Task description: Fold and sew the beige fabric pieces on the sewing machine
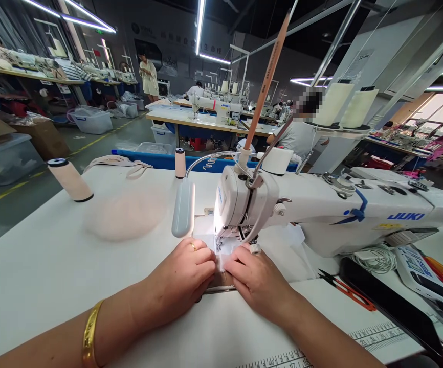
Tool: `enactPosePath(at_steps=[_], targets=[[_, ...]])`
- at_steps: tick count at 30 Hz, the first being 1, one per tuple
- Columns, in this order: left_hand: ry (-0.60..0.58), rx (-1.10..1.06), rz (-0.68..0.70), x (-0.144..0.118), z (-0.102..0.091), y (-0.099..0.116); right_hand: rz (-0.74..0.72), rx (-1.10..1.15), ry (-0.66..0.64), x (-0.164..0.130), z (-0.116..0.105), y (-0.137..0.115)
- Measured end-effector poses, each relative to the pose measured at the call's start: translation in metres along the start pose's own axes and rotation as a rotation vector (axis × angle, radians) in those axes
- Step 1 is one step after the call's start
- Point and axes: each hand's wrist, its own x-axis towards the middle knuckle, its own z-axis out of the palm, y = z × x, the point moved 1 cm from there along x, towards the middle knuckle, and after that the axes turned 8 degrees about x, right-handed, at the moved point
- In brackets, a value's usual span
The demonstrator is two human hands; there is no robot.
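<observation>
A white sewing machine [232,199] stands on the table, its lit needle area just beyond my fingertips. My left hand [189,271] is closed, fingers curled and pressed together on pale fabric left of the presser foot [219,244]. Opposite it, my right hand [258,281] pinches the same thin white fabric [292,258], which spreads sheer to the right under the machine arm. Between the hands a narrow strip of the fabric shows in front of the foot. The fingertips largely hide the edges they grip.
A sheer pale pink piece [125,214] lies at left, near a thread cone [71,180] and a smaller spool [180,162]. A grey lamp [183,207] leans beside the machine head. Orange thread snips [350,292], a black phone [390,306] and a ruler [378,335] lie at right.
</observation>
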Motion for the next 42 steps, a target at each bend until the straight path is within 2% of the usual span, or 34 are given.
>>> enactPosePath(at_steps=[4,10,18,24,31,42], targets=[[-0.008,0.011,-0.051,0.001,0.004,-0.003,0.012,0.011,0.055,0.003,0.001,0.0],[-0.007,-0.067,-0.204,0.005,0.003,-0.01,0.092,0.034,0.196,0.007,0.004,-0.003],[0.057,-0.104,-0.195,0.009,0.001,-0.008,0.083,-0.01,0.25,0.014,0.013,-0.007],[-0.014,-0.1,-0.136,0.004,0.002,-0.008,0.04,-0.025,0.152,0.01,0.011,-0.006],[0.01,-0.089,-0.025,-0.004,-0.002,0.003,0.025,-0.034,0.044,-0.002,0.006,-0.007],[0.01,-0.045,-0.028,-0.001,-0.002,0.001,0.046,-0.037,0.027,0.001,0.006,-0.004]])
